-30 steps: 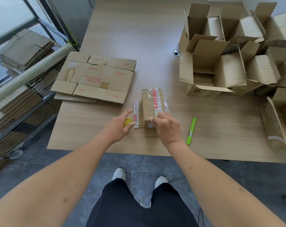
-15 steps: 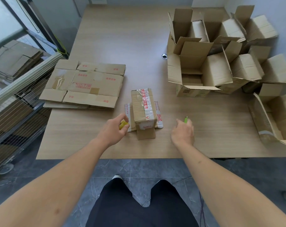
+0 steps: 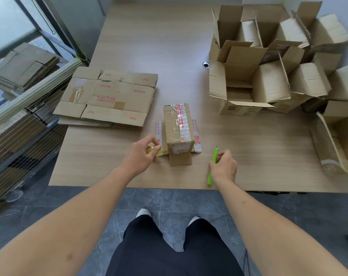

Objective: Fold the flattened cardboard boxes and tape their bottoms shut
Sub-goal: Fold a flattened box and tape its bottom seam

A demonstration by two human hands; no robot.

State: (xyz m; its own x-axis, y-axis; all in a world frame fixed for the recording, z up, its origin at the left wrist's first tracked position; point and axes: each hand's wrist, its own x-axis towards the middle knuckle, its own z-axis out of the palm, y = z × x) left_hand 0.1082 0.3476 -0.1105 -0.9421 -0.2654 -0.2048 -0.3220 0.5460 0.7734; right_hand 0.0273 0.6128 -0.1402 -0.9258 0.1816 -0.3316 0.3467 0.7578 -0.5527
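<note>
Nearest the table's front edge, the right hand has its fingers curled round a green cutter, which lies just right of the small box with its tip pointing away from the person. The left hand, just left of that box, pinches a yellow tape roll, mostly hidden by the fingers; whether a strip of tape runs from it to the box cannot be told.

The small box stands near the front edge with its bottom turned up. The bottom flaps are closed under a clear strip of tape with red print, which looks wrinkled and shiny and folds down the near face. Its open top flaps splay flat on the table around it, one plain flap pointing toward the person.

The likely next step is cutting the tape, and that is where trouble could come: a blade drawn toward the left hand's fingers could nick them, and a tug on the roll could peel the wrinkled strip or drag the light box along the table.

Farther back, left of the box, lies a stack of flattened boxes, creased and marked in red. To the far right stands a crowd of finished boxes, flaps open.
</note>
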